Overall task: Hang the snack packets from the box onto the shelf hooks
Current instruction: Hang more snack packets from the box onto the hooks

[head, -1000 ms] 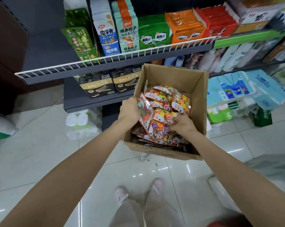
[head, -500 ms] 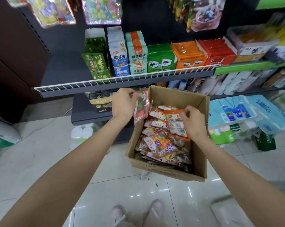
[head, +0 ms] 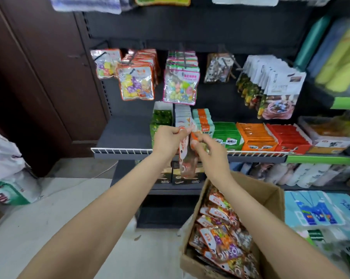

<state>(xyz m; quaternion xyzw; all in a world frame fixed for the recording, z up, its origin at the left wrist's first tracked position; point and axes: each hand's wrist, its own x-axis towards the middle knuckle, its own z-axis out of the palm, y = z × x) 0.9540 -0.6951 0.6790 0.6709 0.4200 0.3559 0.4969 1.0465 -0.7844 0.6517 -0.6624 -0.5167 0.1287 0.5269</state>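
My left hand [head: 167,140] and my right hand [head: 210,152] are raised together in front of the wire-edged shelf, both pinching the top of an orange-and-white snack packet [head: 185,158] that hangs edge-on between them. The open cardboard box [head: 270,196] sits at lower right, still holding several similar packets [head: 220,238]. Above, hooks on the dark back panel carry hanging packets: a near-empty hook with one candy bag [head: 105,63], an orange-trimmed stack [head: 137,81] and a pink-trimmed stack [head: 180,85].
A white wire rail [head: 119,151] edges the shelf of boxed snacks [head: 256,137]. More hanging bags [head: 270,87] fill the right. A brown door [head: 39,87] stands at left, white sacks [head: 5,168] lie on the floor, and blue tissue packs [head: 315,212] sit beside the box.
Both hands lifted out of the box with one packet and rose to shelf height. The view tilted up, bringing the hook row into sight; the box now sits lower right.
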